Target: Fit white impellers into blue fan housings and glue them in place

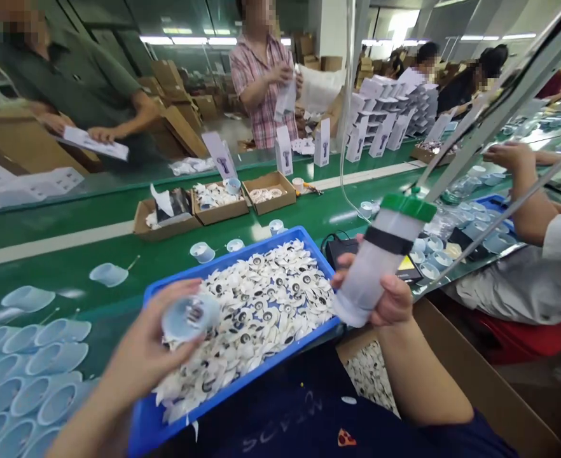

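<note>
The left hand curled firmly around a pale blue plastic cup, the right hand gripped a green-capped clear bottle, above a blue tray of white discs at twelve o'clock.

Green conveyor belt — blue tray, plastic cups

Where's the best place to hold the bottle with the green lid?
Wrap your grip around the frosted plastic bottle with the green cap and black band below the band, coming from the side, as the right hand does. The body there is smooth and straight, and the bottle leans with its cap up, clear of the hand.
</note>
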A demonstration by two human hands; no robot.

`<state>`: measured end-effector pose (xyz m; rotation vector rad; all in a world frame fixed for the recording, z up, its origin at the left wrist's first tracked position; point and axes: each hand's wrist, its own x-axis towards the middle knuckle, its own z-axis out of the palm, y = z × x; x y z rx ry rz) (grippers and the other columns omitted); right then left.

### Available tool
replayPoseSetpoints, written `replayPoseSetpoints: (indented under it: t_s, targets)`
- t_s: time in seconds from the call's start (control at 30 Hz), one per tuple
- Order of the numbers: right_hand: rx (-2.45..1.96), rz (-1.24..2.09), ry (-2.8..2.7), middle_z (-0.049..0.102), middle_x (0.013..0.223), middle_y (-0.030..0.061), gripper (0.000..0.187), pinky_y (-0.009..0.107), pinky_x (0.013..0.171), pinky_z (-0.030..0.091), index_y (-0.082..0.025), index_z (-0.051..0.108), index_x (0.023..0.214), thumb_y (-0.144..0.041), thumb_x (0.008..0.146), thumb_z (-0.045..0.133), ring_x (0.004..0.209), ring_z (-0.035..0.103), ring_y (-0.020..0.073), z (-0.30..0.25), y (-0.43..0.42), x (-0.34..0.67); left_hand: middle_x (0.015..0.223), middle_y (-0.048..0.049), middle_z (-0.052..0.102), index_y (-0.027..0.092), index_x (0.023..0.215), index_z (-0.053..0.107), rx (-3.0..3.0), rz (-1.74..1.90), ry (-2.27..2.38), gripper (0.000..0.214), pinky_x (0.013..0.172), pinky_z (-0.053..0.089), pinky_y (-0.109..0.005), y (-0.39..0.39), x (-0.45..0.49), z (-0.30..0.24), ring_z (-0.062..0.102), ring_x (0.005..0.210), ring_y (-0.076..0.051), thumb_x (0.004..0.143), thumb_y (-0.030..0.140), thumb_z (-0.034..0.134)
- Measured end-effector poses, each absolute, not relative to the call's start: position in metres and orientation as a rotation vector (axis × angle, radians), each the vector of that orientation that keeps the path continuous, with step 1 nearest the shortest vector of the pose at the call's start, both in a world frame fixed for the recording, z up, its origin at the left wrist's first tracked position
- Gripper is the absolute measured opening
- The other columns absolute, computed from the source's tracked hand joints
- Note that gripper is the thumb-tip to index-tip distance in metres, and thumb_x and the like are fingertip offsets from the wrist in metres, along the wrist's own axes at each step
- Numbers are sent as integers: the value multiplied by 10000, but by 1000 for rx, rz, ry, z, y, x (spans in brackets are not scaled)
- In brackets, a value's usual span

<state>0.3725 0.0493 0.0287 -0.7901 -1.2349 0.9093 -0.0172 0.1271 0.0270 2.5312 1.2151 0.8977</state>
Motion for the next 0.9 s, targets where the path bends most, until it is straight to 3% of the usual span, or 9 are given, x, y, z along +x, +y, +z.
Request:
replayPoseSetpoints:
  t_s: [0.07,0.1,0.17,0.27,0.33,0.4,0.57,0.77,0.9]
  targets:
    - [-728,1069,-1182,651,1056,108,774,489,700,631,-279,474,1380,-798,806,471,813,707,245,48,53,341,1380,-85,652,293,1317,530,2624,780,985,521,1164,424,-589,78,31,31,553,1374,-351,807,255,633]
    - [-691,1158,-1149,646,1023,98,783,479,704,633,-264,505,1341,-803,773,507,817,700,243,57,55,325,1304,-84,687,277,1304,526,2625,777,904,528,1133,464,-559,61,52,32,626,1281,-325,790,235,636]
    - [-616,1308,-1106,645,931,81,732,435,685,635,-233,603,1158,-818,717,587,805,688,238,73,58,299,1147,-75,730,245,1259,541,2565,790,864,498,950,580,-453,42,83,34,717,1054,-279,786,274,695]
    - [-554,1449,-1039,656,908,71,685,387,665,632,-219,635,975,-806,635,732,778,680,221,89,57,277,923,-33,737,231,1022,629,2449,818,866,357,672,570,-353,36,102,37,713,784,-232,770,417,802]
    - [-563,1467,-1023,663,932,66,644,393,681,636,-221,635,960,-732,615,819,761,683,213,95,53,273,809,-7,717,232,857,633,2384,806,863,279,643,548,-347,36,105,40,696,722,-222,769,431,808]
    - [-610,1454,-1056,671,935,67,597,431,725,646,-228,637,953,-680,626,851,774,697,228,98,47,275,759,3,703,234,814,636,2318,785,875,242,645,547,-349,34,105,43,691,710,-221,770,411,795]
    - [-668,1425,-1126,696,910,59,603,479,819,661,-247,648,954,-706,619,851,830,719,254,99,37,280,740,12,696,239,829,641,2230,808,874,183,633,544,-343,27,107,43,685,703,-213,766,349,774]
    - [-737,1366,-1096,706,934,53,650,440,736,677,-237,662,950,-760,599,822,795,730,243,100,38,271,750,-12,710,238,815,649,2148,679,952,233,593,546,-355,23,109,50,690,683,-238,733,418,773]
    - [-833,1243,-1065,695,1002,79,755,427,718,665,-230,635,1007,-883,631,672,791,727,235,78,47,292,981,-27,787,287,1164,695,2107,515,977,569,591,585,-341,29,94,42,744,765,-265,659,502,845]
